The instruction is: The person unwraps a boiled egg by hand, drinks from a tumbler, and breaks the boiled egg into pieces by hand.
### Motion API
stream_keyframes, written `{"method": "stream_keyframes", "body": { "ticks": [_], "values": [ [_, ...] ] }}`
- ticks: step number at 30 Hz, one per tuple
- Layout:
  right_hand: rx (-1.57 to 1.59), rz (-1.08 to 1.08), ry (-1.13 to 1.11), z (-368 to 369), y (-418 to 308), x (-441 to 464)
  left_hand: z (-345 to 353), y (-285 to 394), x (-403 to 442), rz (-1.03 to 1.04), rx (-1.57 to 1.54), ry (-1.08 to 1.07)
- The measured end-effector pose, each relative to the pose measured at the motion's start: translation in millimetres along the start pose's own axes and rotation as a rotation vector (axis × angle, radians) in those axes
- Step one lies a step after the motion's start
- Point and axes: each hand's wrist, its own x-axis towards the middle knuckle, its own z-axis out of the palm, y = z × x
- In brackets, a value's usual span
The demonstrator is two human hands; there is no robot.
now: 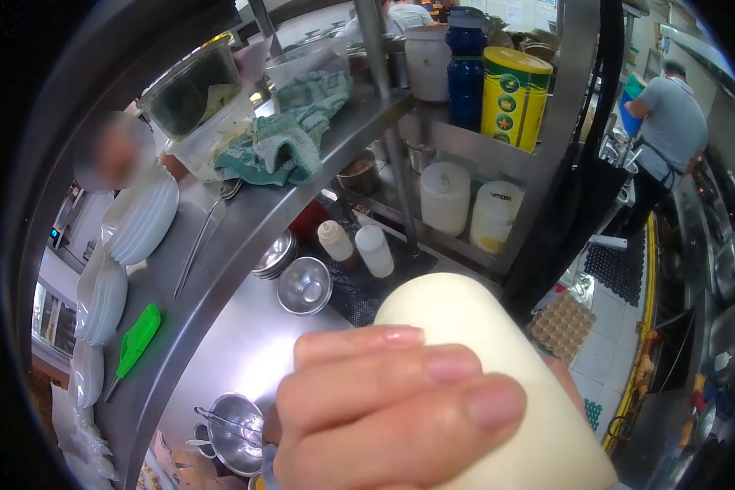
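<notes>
A large smooth cream-coloured cylindrical container [498, 343] fills the front of the view, tilted. My left hand [392, 404] is wrapped over its near side, fingers together and pointing right. Along the container's right edge shows a sliver of skin, apparently my right hand [569, 382]; its fingers are hidden behind the container. Beyond lie a steel bowl [305, 286] and two squeeze bottles, one white [374, 250] and one cream [336, 241]. A whisk [230, 421] rests in another steel bowl [241, 445] at the lower left.
On the steel shelf [245, 220] are stacked white dishes [143, 214], a green-handled tool [137, 339], tongs [198, 249] and green cloths [290, 135]. A yellow tub [514, 98] stands on the back rack. A co-worker [670, 122] stands in the aisle at the right.
</notes>
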Motion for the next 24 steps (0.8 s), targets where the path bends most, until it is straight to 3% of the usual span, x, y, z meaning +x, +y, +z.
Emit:
{"method": "stream_keyframes", "body": {
  "ticks": [4,8,10,11,14,19,24],
  "values": [
    [-0.002,0.002,-0.015,0,2,0,44,5,0,0.164,0.026,0.276],
    [-0.006,0.022,-0.022,0,1,-2,16,33,-3,-0.062,0.025,0.050],
    [-0.011,0.022,-0.019,1,1,-1,16,25,-6,0.049,-0.020,0.057],
    [-0.012,0.018,-0.017,1,2,-1,23,5,-10,0.216,-0.065,0.120],
    [-0.006,0.014,-0.008,2,2,-2,8,-14,-5,0.448,-0.124,0.029],
    [0.005,0.000,-0.005,0,1,-2,20,15,-6,0.188,-0.256,0.184],
    [-0.008,-0.010,-0.006,0,1,-3,-33,48,-12,-0.134,-0.103,-0.156]
  ]
}}
